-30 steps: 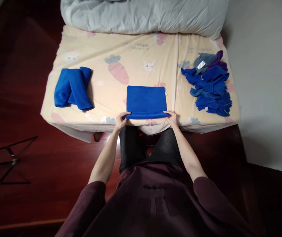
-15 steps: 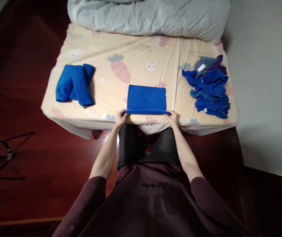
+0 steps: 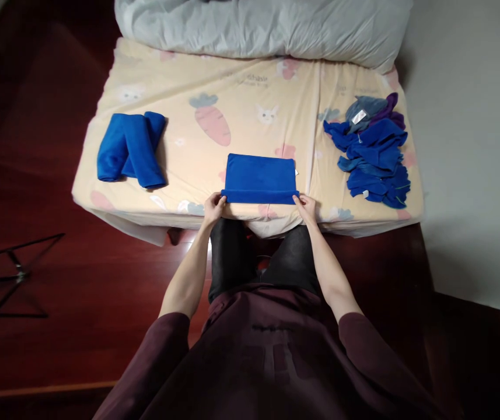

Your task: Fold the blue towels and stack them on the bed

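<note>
A flat blue rectangle of soft cloth (image 3: 259, 174) is laid in the middle of the frame, near the front edge of a bed with a pale yellow carrot-print sheet (image 3: 271, 90). A thin strip along its near side is turned over. The left end of this strip is pinched by the left hand (image 3: 214, 207), and the right end by the right hand (image 3: 305, 208). If one end is pulled harder, the strip could be made crooked. If it is let go too soon, it could be opened up again, since the cloth looks soft. The fingertips under the cloth are hidden, and the layers in the strip cannot be counted. Nor can the pieces in the crumpled blue, grey and purple cloth pile (image 3: 376, 149) at the right, or in the smooth blue cloth bundle (image 3: 115, 149) at the left. The puffy pale grey quilt (image 3: 262, 29) is cut off at the top, and the thin black metal stand (image 3: 20, 275) at the lower left.
</note>
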Demonstrator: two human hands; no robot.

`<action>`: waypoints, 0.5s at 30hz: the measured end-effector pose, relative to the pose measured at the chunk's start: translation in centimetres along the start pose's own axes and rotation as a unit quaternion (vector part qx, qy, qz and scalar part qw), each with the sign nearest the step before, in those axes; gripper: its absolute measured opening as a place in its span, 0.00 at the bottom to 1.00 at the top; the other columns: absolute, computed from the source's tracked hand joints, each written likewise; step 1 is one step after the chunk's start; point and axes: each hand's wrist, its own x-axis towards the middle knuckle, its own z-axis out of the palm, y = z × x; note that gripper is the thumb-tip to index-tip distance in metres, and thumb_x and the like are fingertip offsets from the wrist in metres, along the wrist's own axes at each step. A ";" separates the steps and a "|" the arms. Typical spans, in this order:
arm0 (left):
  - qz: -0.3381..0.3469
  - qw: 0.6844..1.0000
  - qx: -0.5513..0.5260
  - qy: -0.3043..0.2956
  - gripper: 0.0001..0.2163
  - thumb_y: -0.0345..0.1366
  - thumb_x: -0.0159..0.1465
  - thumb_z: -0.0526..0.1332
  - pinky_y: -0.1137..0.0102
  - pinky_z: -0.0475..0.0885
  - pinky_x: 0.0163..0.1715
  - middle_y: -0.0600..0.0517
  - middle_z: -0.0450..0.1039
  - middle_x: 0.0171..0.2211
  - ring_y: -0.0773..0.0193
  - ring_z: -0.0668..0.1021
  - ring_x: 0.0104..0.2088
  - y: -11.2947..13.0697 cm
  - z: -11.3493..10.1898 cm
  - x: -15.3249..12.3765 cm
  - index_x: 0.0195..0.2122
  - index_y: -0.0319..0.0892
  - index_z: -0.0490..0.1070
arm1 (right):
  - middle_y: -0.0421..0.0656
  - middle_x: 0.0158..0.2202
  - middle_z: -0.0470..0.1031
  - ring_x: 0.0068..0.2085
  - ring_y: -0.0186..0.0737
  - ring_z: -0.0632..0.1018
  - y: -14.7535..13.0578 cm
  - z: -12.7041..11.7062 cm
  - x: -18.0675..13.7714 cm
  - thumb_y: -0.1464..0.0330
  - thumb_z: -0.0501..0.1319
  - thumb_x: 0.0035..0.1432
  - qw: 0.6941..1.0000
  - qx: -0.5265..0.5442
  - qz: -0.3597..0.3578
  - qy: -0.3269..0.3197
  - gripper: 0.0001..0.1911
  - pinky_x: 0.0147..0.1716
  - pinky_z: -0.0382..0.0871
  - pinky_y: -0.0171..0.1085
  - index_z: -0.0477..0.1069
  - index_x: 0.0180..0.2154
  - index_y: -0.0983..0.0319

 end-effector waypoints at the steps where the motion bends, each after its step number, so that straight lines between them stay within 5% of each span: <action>1: -0.009 1.000 0.001 -0.002 0.23 0.58 0.60 0.68 0.64 0.76 0.38 0.49 0.78 0.32 0.60 0.79 0.34 0.0 0.0 0.1 0.41 0.42 0.76 | 0.37 0.23 0.61 0.28 0.36 0.66 0.1 0.0 0.0 0.38 0.64 0.54 1.000 0.005 0.006 0.002 0.31 0.29 0.64 0.36 0.63 0.23 0.57; 8: -0.032 0.998 0.029 -0.036 0.22 0.56 0.59 0.69 0.69 0.69 0.31 0.53 0.71 0.28 0.65 0.74 0.28 0.7 -0.3 0.0 0.41 0.43 0.75 | 0.40 0.28 0.72 0.30 0.38 0.73 0.6 0.1 -0.1 0.42 0.69 0.53 0.999 0.040 0.010 0.018 0.26 0.33 0.72 0.38 0.73 0.30 0.60; 15: -0.028 0.994 0.102 -0.023 0.18 0.53 0.60 0.69 0.69 0.66 0.32 0.52 0.72 0.28 0.64 0.72 0.30 2.3 -0.3 -0.6 0.36 0.42 0.75 | 0.36 0.24 0.64 0.27 0.35 0.66 0.2 0.2 -0.2 0.41 0.69 0.51 1.000 0.013 0.024 0.004 0.28 0.27 0.65 0.36 0.69 0.28 0.59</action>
